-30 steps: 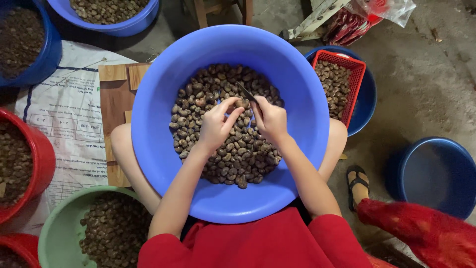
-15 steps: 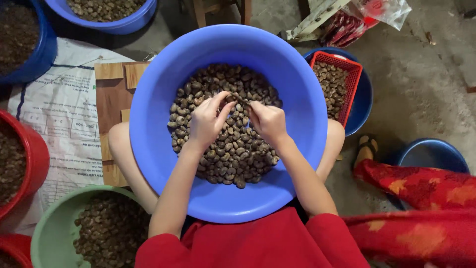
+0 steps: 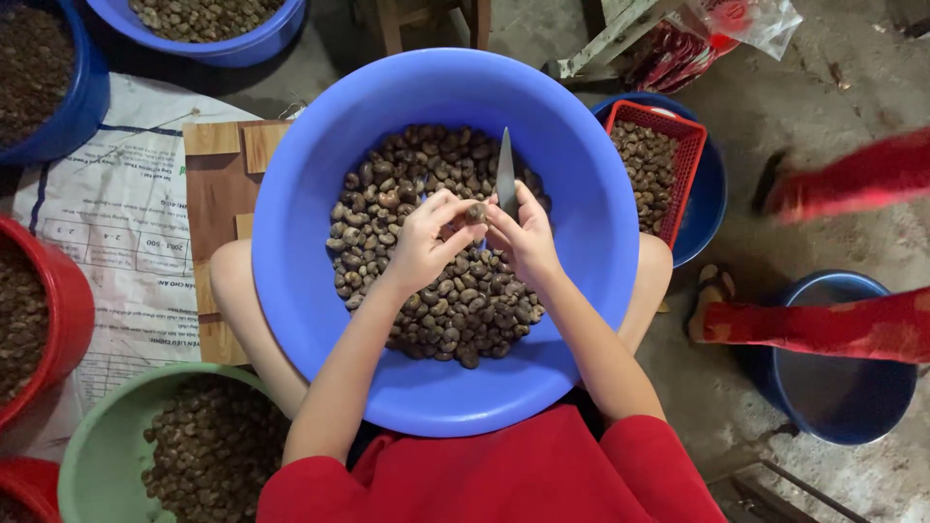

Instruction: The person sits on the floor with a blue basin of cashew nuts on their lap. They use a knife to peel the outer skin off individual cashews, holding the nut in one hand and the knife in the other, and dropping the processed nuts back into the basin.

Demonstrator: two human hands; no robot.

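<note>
Left hand [image 3: 423, 240] pinches a small brown nut [image 3: 476, 211] above the nut heap in the blue basin [image 3: 310, 291]. Right hand [image 3: 528, 235] closed around a knife [image 3: 506, 176]; handle hidden, blade upright. Red basket [image 3: 683, 184] beyond, partly cut off.

Over the middle of a large blue basin [image 3: 291, 242] heaped with brown nuts [image 3: 426, 291], the left hand [image 3: 421, 242] is pinching a single nut [image 3: 476, 211]. The right hand [image 3: 528, 237] is gripping a knife [image 3: 506, 174], blade pointing toward the basin's far rim, just beside that nut.
</note>
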